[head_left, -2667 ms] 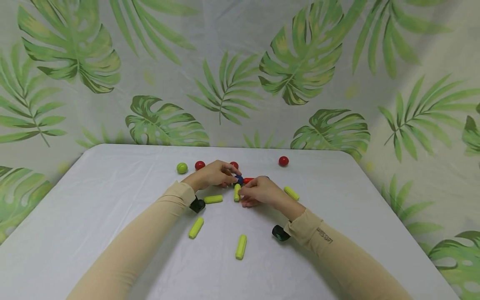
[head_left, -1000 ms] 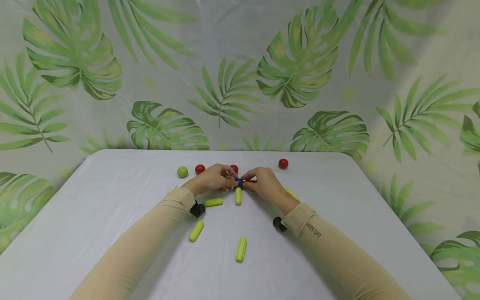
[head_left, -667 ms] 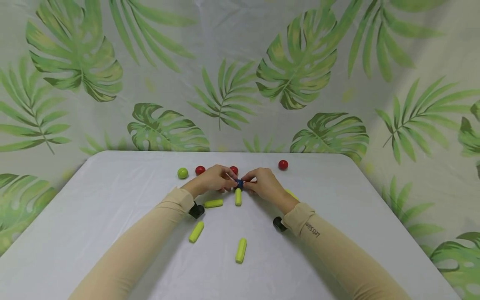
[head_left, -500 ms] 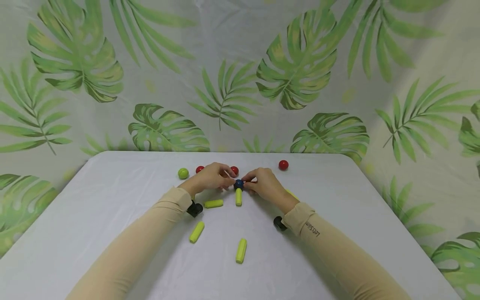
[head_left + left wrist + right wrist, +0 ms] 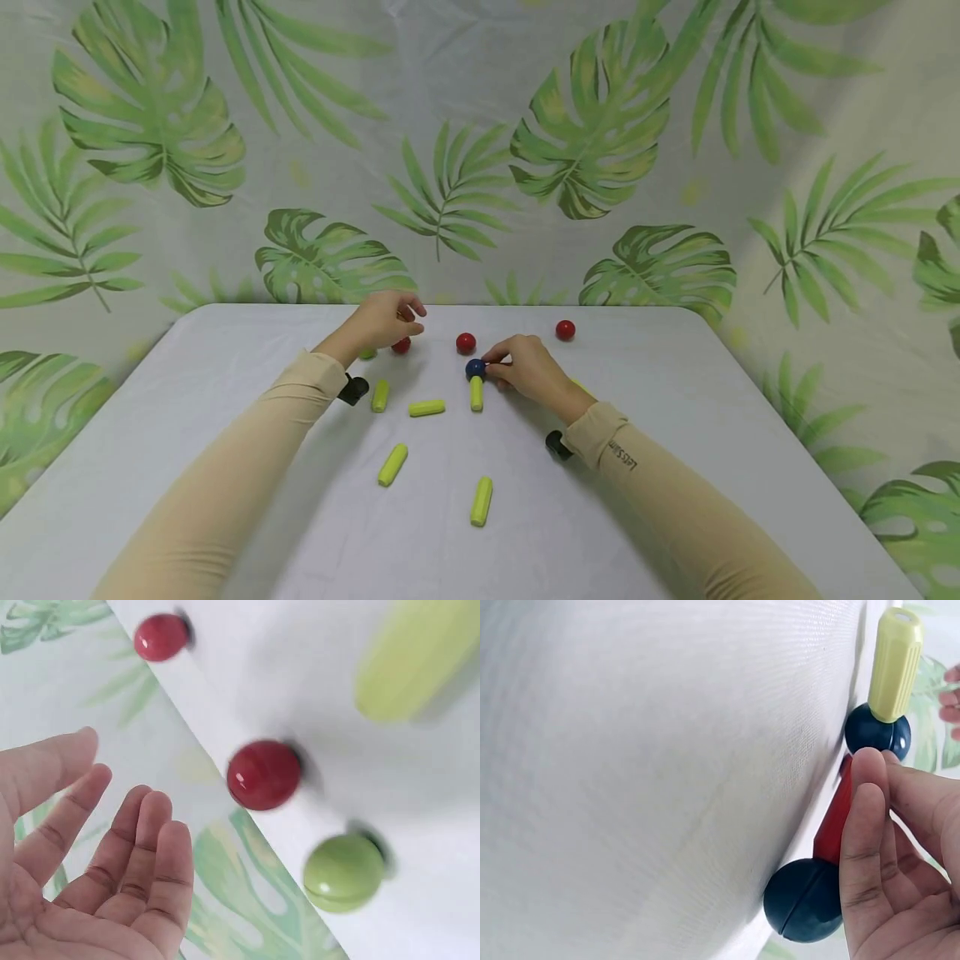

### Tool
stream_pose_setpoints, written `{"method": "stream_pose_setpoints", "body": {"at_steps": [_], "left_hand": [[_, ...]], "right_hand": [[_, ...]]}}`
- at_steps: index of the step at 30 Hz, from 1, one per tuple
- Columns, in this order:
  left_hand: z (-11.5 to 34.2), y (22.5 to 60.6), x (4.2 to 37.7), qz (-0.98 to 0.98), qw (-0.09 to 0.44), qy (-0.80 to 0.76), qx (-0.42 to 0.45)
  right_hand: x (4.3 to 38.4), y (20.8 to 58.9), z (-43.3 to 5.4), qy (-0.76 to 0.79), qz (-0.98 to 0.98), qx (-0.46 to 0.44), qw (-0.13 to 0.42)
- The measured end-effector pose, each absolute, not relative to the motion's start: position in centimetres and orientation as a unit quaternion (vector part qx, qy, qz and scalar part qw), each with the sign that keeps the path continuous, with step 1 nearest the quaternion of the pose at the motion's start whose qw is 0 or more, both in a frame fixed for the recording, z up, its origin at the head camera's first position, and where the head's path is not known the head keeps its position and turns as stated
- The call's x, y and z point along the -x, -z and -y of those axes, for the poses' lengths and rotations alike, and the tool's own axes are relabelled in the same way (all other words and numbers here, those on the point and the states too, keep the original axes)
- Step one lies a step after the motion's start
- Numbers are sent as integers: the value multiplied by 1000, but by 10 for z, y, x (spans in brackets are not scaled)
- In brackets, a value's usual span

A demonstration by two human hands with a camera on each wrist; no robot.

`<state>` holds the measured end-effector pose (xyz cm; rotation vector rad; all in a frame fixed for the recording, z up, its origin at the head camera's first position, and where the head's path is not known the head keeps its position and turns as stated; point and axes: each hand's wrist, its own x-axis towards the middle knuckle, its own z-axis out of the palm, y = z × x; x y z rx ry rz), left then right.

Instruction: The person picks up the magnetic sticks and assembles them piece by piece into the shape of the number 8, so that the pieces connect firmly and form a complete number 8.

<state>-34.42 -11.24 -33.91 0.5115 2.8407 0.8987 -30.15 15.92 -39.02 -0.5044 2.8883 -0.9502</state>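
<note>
My right hand pinches a red rod that joins two dark blue balls. One blue ball carries a yellow-green rod pointing toward me; the other blue ball sits at the rod's far end, hidden behind the hand in the head view. My left hand hovers at the back left with fingers loosely bent and nothing between them. Near it in the left wrist view lie a red ball and a green ball, both apart from the fingers.
More red balls, one in the middle and one at right, stand along the back of the white table. Loose yellow-green rods lie about in front, among them one rod and another rod. A leaf-patterned cloth hangs behind.
Earlier the right hand was at the yellow-green rod, then took the red rod. The left hand has let go of the blue ball and moved left and back, uncovering a yellow-green rod.
</note>
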Motion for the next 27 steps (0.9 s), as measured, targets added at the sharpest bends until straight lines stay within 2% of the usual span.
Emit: {"method": "stream_pose_setpoints", "body": {"at_steps": [11,27], "left_hand": [[128,344,354,-956,65,-220,-183],[129,361,363,-962,84,-206,-158]], "right_hand": [[303,390,-161,311,-936,161,37],[302,389,-159,308,-937,158,38]]}}
